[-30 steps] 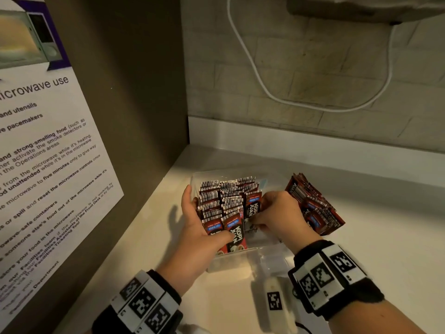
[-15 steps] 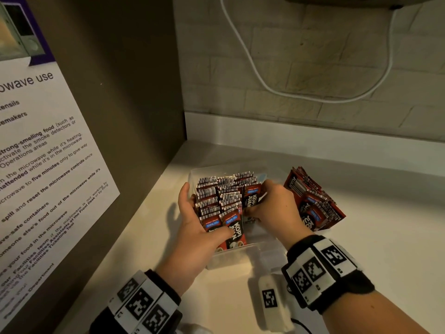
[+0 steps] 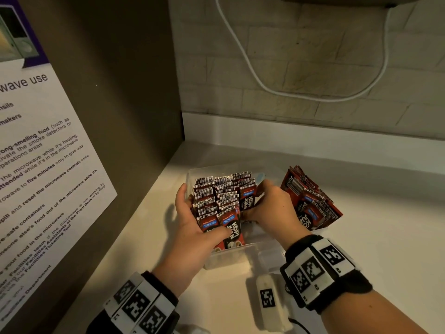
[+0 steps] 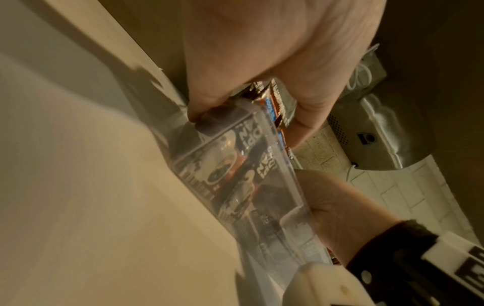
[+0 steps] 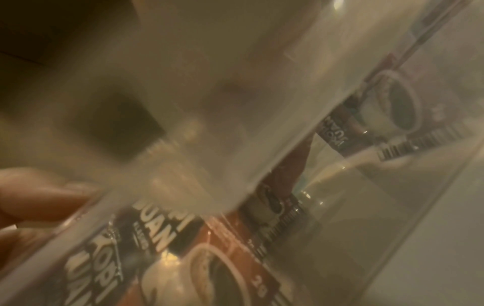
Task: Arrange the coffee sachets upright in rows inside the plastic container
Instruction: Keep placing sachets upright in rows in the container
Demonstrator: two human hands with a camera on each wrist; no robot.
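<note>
Both hands (image 3: 197, 227) curled around upright sachets (image 3: 221, 196), clear container (image 3: 228, 257)

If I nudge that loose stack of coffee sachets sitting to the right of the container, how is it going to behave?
The loose stack of coffee sachets already leans and fans out, so a nudge would probably make it slide apart. The packets look thin and glossy, so likely light, bendy and slippery against each other. It seems to rest in a clear tray, which may limit the spread.

Sachets (image 3: 233, 231) read "KOPI JUAN", "100%"; wall poster (image 3: 43, 165) reads "five minutes"
</note>
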